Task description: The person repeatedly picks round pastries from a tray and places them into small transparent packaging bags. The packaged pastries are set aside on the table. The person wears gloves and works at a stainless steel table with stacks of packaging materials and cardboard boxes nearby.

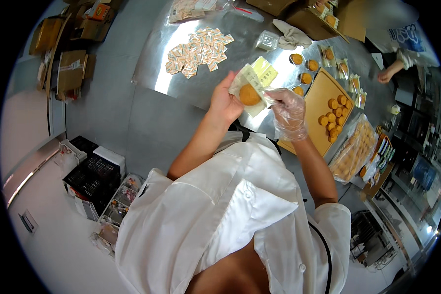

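Note:
My bare left hand (224, 100) grips the left side of a small translucent packaging bag (263, 68) with a yellow-green patch. A round golden-brown pastry (250, 95) shows at the bag's lower part; whether it is fully inside I cannot tell. My right hand (289, 110), in a clear plastic glove, pinches the bag's right edge. Both hands are held up over the metal table's near edge. Right of the gloved hand is a tan tray (311, 112) bearing several small round pastries (331, 104). More pastries (306, 78) sit in clear holders beyond the tray's left edge.
Flat sachets (196, 51) are heaped on the metal table (152, 59). A clear plastic tub (268, 41), a grey cloth (291, 35) and a cardboard box (353, 22) stand farther back. Bagged pastries (343, 68) line the tray's far side, near another person's hand (389, 72). A large bag of pastries (355, 149) lies right.

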### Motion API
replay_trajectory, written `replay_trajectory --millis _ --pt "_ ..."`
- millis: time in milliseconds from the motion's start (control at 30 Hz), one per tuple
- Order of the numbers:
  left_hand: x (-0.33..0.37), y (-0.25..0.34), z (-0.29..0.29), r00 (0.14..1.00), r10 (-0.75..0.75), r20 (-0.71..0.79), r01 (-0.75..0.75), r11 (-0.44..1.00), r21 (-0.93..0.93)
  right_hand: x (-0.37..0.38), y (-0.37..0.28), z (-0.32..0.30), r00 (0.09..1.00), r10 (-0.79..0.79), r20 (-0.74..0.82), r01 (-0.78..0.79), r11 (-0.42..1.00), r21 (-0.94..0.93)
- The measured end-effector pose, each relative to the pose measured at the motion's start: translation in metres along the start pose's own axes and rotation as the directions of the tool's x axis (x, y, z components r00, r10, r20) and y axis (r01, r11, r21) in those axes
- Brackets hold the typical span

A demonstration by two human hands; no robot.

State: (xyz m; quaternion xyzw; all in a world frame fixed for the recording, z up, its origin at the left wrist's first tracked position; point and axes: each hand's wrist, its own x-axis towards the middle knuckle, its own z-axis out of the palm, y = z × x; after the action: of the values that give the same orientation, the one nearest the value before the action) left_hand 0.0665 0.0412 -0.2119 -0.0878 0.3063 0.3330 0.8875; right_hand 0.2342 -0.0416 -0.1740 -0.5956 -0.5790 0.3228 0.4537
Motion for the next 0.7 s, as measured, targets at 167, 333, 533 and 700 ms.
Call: replay_trajectory --millis 167,333,533,700 --pt "-0.012 0.004 0.001 0.957 0.160 0.244 -0.122 0.979 -0.160 0.000 0.004 0.026 0.871 0.481 0.098 -0.471 0.764 0.440" --pt "-0.001 -0.001 -0.023 0.966 0.256 -0.024 -0.257 0.961 -0.106 0.012 0.004 0.051 0.868 0.487 0.101 -0.496 0.860 0.121" --pt "-0.010 0.014 -0.065 0.918 0.373 -0.136 -0.391 0.909 -0.144 0.032 0.015 0.097 0.904 0.365 0.223 -0.343 0.930 -0.129" --pt "-0.025 0.040 -0.153 0.835 0.410 -0.368 -0.519 0.808 -0.277 0.081 0.096 0.146 0.733 0.454 0.507 -0.512 0.858 -0.028"
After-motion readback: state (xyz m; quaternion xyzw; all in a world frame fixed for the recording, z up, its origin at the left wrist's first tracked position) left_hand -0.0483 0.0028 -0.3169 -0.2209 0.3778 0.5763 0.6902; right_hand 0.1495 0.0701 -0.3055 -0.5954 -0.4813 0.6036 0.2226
